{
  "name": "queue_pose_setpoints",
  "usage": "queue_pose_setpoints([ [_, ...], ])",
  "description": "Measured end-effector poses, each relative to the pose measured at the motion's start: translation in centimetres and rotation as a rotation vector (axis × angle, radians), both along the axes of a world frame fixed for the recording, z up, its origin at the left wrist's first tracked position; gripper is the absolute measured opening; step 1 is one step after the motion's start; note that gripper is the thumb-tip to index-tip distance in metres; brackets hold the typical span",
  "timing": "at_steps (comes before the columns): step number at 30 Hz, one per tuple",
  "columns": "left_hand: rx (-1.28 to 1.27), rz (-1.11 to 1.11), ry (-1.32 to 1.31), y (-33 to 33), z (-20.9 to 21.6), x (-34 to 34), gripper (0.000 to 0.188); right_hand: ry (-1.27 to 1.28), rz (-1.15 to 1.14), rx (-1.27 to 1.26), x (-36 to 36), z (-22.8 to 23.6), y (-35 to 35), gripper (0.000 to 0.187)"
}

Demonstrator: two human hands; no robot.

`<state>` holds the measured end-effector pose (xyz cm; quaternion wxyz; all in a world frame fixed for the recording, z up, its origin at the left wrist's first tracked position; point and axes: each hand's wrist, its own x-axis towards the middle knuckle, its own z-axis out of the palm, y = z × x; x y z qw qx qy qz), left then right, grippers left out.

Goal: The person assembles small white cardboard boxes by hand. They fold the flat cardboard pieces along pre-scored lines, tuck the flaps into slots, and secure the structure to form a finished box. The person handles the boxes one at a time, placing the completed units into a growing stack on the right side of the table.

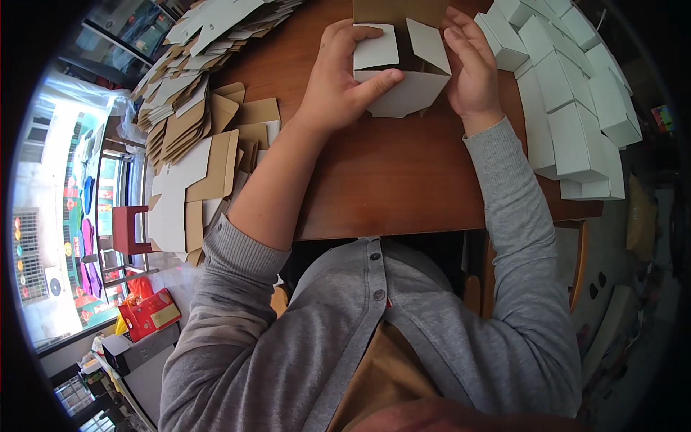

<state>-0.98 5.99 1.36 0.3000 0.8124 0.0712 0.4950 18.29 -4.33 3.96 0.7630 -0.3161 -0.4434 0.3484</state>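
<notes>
At the far middle of the table, a small white cardboard box (407, 92) with a brown inside is partly folded up. Its two side flaps tilt over the dark opening, and a brown panel stands up at the far side. My left hand (344, 72) grips its left side, the thumb across the near edge and the fingers on the left flap. Cupped along the right side is my right hand (471, 68), its fingers bent against the box. Part of those fingertips is hidden behind it.
Flat unfolded cartons (180, 169), white and brown, lie in a tall, uneven pile on the left. Finished white boxes (576, 137) stand stacked along the right edge. The brown wooden table (389, 183) ends just before my body. A red stool (131, 230) is at the left.
</notes>
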Motion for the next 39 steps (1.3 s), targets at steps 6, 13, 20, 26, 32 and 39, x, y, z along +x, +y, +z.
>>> queue_pose_setpoints([
  [6, -0.029, -0.014, -0.008, -0.4, 0.1, 0.1, 0.068, 0.016, 0.023, -0.046, 0.2, -0.1, 0.0, 0.043],
  [13, 0.070, -0.014, 0.003, 0.1, -0.1, -0.1, 0.059, 0.034, 0.041, -0.041, 0.5, -0.2, 0.0, 0.047],
  [20, -0.339, -0.159, -0.074, -0.6, -1.4, 0.3, 0.061, 0.006, 0.066, -0.041, 1.0, -0.9, 0.2, 0.047],
  [26, -0.243, -0.138, -0.002, -0.6, -0.7, 0.0, 0.056, -0.025, -0.031, -0.096, 1.4, -1.3, 0.1, 0.042],
  [32, -0.098, -0.072, -0.042, -0.1, -0.8, 0.1, 0.052, -0.021, 0.004, -0.093, 1.7, -1.4, 0.2, 0.033],
  [39, -0.071, -0.051, -0.031, 0.5, -1.2, 0.3, 0.060, -0.029, 0.057, -0.083, 1.0, -1.5, 0.2, 0.011],
])
